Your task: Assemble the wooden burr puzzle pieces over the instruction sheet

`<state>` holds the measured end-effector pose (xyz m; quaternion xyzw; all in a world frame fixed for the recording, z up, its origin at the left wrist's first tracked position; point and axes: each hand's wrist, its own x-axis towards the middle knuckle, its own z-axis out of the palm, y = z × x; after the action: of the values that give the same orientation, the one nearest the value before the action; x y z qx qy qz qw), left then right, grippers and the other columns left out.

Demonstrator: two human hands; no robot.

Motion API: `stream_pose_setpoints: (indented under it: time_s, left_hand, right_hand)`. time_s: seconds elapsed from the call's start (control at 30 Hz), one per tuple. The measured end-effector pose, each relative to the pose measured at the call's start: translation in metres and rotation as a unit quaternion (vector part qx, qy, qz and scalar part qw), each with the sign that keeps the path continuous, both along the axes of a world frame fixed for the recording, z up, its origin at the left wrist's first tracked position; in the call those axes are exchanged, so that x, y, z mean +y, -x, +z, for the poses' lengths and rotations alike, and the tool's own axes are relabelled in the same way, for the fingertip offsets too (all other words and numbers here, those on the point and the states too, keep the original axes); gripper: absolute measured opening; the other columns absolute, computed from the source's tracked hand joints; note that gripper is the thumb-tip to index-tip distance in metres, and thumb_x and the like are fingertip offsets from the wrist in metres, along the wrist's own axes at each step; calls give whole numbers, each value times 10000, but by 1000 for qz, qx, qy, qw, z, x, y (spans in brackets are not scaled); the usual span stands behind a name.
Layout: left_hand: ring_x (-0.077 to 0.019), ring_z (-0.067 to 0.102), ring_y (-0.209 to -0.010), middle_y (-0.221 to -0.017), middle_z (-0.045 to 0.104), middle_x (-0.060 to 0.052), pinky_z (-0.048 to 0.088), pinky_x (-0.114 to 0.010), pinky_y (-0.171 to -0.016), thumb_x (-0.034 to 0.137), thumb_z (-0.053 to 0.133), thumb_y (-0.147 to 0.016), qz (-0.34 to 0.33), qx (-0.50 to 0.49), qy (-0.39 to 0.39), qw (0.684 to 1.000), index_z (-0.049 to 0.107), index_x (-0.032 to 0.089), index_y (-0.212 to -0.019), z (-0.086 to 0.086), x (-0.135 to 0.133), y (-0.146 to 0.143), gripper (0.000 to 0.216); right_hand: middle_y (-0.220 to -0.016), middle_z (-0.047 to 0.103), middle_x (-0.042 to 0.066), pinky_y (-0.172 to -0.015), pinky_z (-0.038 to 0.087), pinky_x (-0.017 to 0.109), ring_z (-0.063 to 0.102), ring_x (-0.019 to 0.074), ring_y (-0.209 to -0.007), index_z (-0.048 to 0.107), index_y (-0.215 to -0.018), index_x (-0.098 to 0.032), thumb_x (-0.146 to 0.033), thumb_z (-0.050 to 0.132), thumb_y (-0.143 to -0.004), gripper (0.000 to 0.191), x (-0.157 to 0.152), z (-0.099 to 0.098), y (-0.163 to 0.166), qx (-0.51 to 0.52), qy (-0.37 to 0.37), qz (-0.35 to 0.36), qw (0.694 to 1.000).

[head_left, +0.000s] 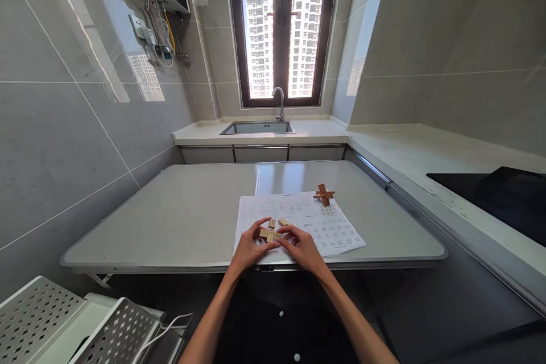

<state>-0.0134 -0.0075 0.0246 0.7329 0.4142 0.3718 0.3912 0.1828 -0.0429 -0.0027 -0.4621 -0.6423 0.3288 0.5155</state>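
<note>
Near the table's front edge, my left hand (251, 243) is closed around the left side of a partly joined light-wood burr puzzle (269, 235). My right hand (300, 243) pinches the right side of the same puzzle, thumb and fingers meeting close to its end. The pieces cross one another, and my fingers hide part of them. A loose light-wood piece (283, 222) lies just beyond my right fingers. Under both hands is a printed instruction sheet (341, 233) with rows of small diagrams. A darker brown assembled burr puzzle (325, 195) rests at the sheet's far right corner.
The pale folding table (170, 210) fills the middle. Behind it are a counter with a sink (257, 128) and a tap (279, 103). A white counter (396, 142) with a black hob (490, 199) runs along the right. White perforated racks (115, 335) stand lower left.
</note>
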Motion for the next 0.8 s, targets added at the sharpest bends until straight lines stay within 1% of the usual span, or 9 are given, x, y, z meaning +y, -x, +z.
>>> stream_pose_setpoints:
  time_s: [0.17, 0.27, 0.37, 0.5, 0.57, 0.7, 0.73, 0.8]
  left_hand:
    - [-165, 598, -755, -807, 673, 19, 502, -298, -763, 466, 866, -703, 12, -15, -10, 1000, 576, 244, -1388, -2, 1, 0, 777]
    - [-159, 610, -747, -818, 687, 19, 518, -303, -775, 439, 877, -695, 19, -42, 4, 999, 582, 225, -1351, -5, 3, 1, 751]
    - [-174, 651, -783, -887, 739, -8, 540, -330, -808, 443, 840, -747, 5, -52, 20, 998, 627, 231, -1278, -7, 4, 3, 610]
    - [-235, 710, -935, -1012, 775, -67, 545, -378, -901, 460, 784, -812, -12, -64, 29, 997, 690, 201, -1141, -4, 4, 4, 428]
    - [-253, 718, -992, -1044, 778, -77, 543, -388, -935, 457, 775, -824, -18, -71, 31, 997, 699, 197, -1099, -2, 3, 4, 385]
    - [-243, 726, -1009, -1036, 782, -53, 545, -377, -963, 453, 773, -834, -26, -77, 34, 996, 712, 215, -1064, 0, 1, 3, 337]
    - [-242, 730, -999, -1026, 783, -50, 552, -377, -958, 454, 780, -828, -29, -76, 35, 996, 717, 215, -1064, 0, 0, 3, 342]
    - [-247, 734, -986, -1011, 784, -50, 563, -388, -950, 460, 797, -810, -36, -72, 40, 996, 734, 211, -1078, 0, -1, 2, 371]
  right_hand:
    - [-894, 753, 34, -600, 507, 278, 673, 188, -720, 712, -1017, -233, -449, 718, -860, 267, 3, -2, 0, 3, 8, -5, 1000]
    - [-864, 741, 24, -573, 500, 272, 648, 176, -670, 689, -978, -231, -476, 753, -825, 296, 2, -2, 0, 6, 11, -11, 1000]
    - [-794, 726, 5, -546, 497, 274, 609, 160, -592, 675, -970, -233, -494, 777, -798, 328, 2, -3, 0, 6, 15, -17, 1000]
    - [-733, 718, -5, -534, 500, 283, 577, 151, -532, 672, -994, -226, -482, 792, -778, 356, 2, -4, 0, 5, 15, -19, 1000]
    - [-776, 738, 11, -545, 505, 284, 618, 167, -583, 673, -984, -226, -490, 773, -799, 338, 2, -4, 1, 5, 12, -14, 1000]
    - [-980, 769, 56, -590, 514, 281, 696, 206, -779, 673, -1044, -231, -502, 673, -896, 309, 1, 1, 1, 10, -1, -13, 1000]
    - [-1003, 767, 61, -602, 515, 283, 697, 210, -804, 674, -1071, -230, -501, 654, -911, 315, 1, 2, 1, 10, -4, -15, 1000]
    - [-980, 761, 61, -619, 513, 287, 686, 213, -804, 689, -1085, -226, -507, 636, -923, 328, 0, 3, 1, 9, -7, -20, 1000]
